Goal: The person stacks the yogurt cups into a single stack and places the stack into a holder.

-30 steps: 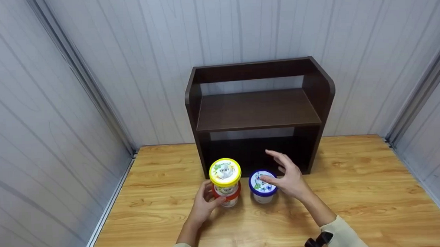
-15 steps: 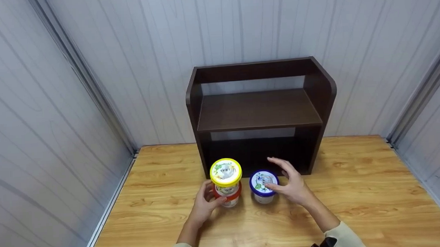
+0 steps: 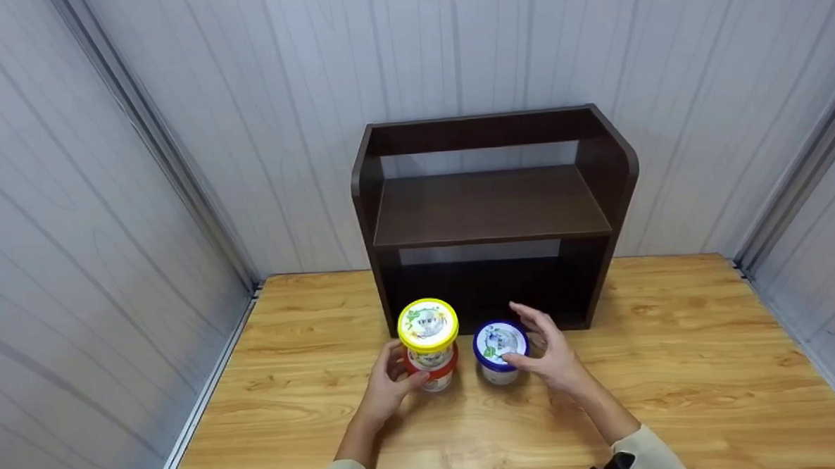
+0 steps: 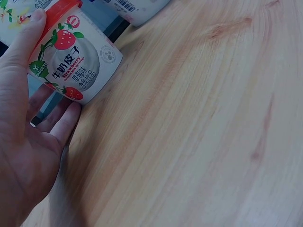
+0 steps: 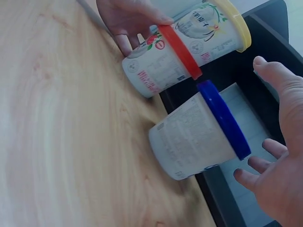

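A strawberry yogurt cup with a red lid (image 4: 71, 56) stands on the table, and a yellow-lidded yogurt cup (image 3: 428, 326) is stacked on top of it. My left hand (image 3: 385, 387) grips the red-lidded cup from the left, thumb at its lid and fingers round the far side. Just to the right stands a blue-lidded yogurt cup (image 5: 196, 135), upright on the table. Beside that cup my right hand (image 3: 558, 355) hovers with fingers spread, thumb over the edge of the blue lid in the head view. A gap shows between this hand and the cup in the right wrist view.
Right behind the cups stands a dark brown two-tier shelf (image 3: 490, 206), its lower opening facing them. The wooden table (image 3: 684, 364) extends to both sides. Pale panel walls (image 3: 298, 92) enclose the back and sides.
My right hand has come slightly down and its fingers have moved nearer the blue-lidded cup's side. The left hand and the stacked cups have stayed in place.
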Demonstrator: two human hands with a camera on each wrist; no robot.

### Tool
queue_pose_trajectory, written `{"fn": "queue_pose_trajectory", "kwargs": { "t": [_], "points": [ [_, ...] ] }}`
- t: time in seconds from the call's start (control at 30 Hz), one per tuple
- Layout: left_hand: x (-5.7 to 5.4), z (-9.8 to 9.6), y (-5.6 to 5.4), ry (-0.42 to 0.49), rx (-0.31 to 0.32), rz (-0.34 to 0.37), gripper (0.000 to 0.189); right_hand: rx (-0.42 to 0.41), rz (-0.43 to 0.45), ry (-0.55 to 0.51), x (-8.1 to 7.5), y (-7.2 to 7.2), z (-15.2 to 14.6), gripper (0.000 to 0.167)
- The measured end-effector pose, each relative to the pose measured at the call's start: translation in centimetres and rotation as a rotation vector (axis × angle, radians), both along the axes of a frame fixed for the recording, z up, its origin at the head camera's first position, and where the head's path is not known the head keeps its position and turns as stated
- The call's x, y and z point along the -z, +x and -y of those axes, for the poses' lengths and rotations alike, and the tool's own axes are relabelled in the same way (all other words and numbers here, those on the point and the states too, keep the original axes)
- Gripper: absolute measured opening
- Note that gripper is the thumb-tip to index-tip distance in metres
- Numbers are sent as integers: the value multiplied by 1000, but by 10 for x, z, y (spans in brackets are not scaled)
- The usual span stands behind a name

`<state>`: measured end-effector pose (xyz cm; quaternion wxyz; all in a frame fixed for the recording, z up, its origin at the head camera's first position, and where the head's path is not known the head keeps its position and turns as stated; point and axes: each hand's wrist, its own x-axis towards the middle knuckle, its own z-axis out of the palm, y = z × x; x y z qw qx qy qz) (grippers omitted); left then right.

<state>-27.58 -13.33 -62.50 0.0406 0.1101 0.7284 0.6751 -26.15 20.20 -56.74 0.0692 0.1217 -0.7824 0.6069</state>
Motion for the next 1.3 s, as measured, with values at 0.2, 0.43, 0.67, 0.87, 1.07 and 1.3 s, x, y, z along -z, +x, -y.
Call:
{"fn": "queue_pose_trajectory", "kwargs": {
  "t": [0.2, 0.43, 0.67, 0.87, 1.07, 1.3],
  "points": [
    [0, 0, 0, -12, -3, -1, 69, -10, 32, -57, 9, 1, 3, 85],
    [0, 1, -1, 2, -2, 6, 68, -32, 45, -62, 18, -2, 5, 86],
    [1, 2, -2, 2, -1, 11, 69, -42, 122, -58, 26, -3, 6, 90],
    [2, 1, -1, 3, 8, -11, 69, -33, 144, -5, 32, -1, 5, 87],
    [1, 1, -1, -9, -1, -6, 69, -16, 134, -5, 37, -1, 7, 80],
    [1, 1, 0, -5, -3, -13, 68, -14, 118, 5, 41, -1, 7, 75]
  ]
}}
